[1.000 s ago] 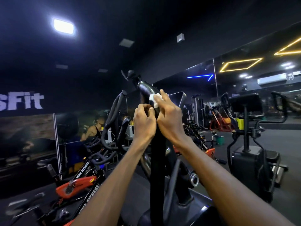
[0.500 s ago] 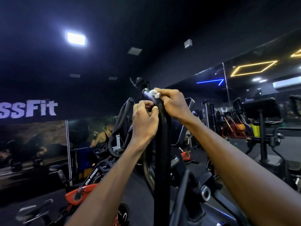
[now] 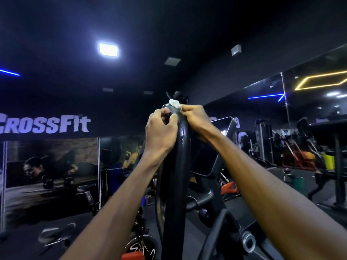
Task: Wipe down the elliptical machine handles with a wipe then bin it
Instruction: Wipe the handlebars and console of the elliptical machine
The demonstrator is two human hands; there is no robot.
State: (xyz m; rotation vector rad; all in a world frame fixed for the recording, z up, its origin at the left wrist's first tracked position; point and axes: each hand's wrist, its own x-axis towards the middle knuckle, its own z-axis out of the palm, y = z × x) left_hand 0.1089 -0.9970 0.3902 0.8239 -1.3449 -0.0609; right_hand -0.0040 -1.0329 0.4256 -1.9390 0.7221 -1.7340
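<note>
A black elliptical handle (image 3: 180, 147) rises straight up in front of me, glossy near its rounded top. A small crumpled white wipe (image 3: 174, 103) sits on the very top of the handle. My right hand (image 3: 195, 119) pinches the wipe from the right side of the handle tip. My left hand (image 3: 161, 130) curls round the handle just below the top on the left, its fingertips close to the wipe. Both forearms reach up from the bottom of the view.
The elliptical's console screen (image 3: 212, 147) stands just right of the handle. Spin bikes with orange parts (image 3: 229, 188) and other machines (image 3: 334, 162) fill the dark floor. A CrossFit wall mural (image 3: 47, 166) is at left, a mirror wall (image 3: 309, 102) at right.
Both hands have slid up the handle to its tip, and the wipe now sits on the very top. The view has swung left, showing more of the mural.
</note>
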